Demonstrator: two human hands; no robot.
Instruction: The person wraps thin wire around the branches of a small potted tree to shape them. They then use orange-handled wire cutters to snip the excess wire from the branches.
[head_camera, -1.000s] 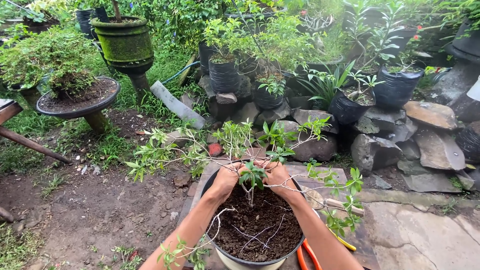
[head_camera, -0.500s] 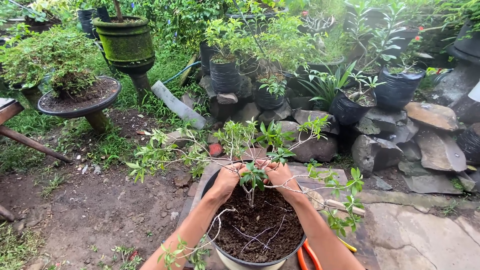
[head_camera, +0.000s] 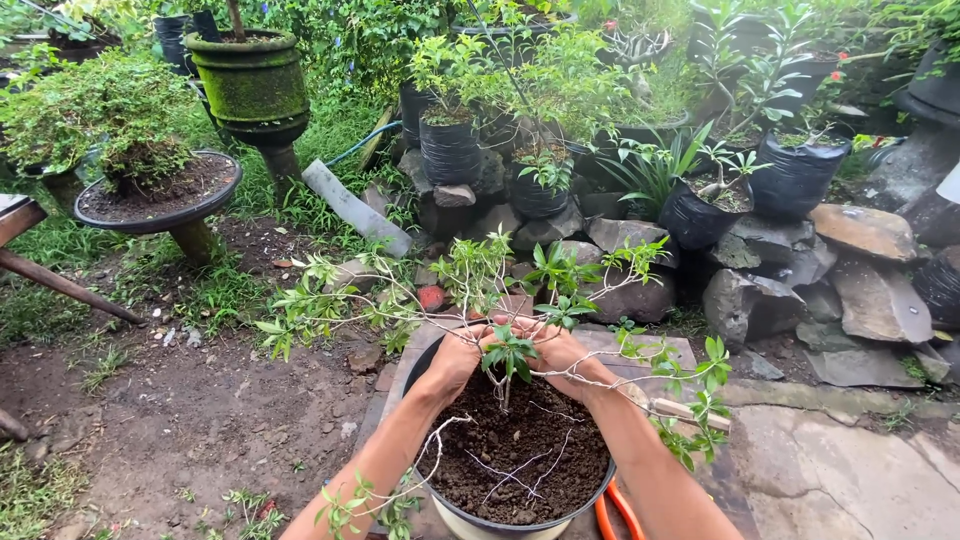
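Looking down from the head camera, the left hand (head_camera: 455, 358) and the right hand (head_camera: 556, 350) press on the dark soil (head_camera: 520, 455) at the far side of a round pot (head_camera: 470, 520), one on each side of a thin-stemmed small plant (head_camera: 508, 355). Both hands lie flat with fingers curled into the soil, grasping nothing. The pot sits on a paved slab (head_camera: 800, 470), near the bottom centre of the view. An orange-handled tool (head_camera: 612, 512) lies just beside the pot's right rim. Behind are black nursery bags (head_camera: 795, 175) on rocks (head_camera: 745, 300), and a mossy green planter (head_camera: 250, 80) stands far left.
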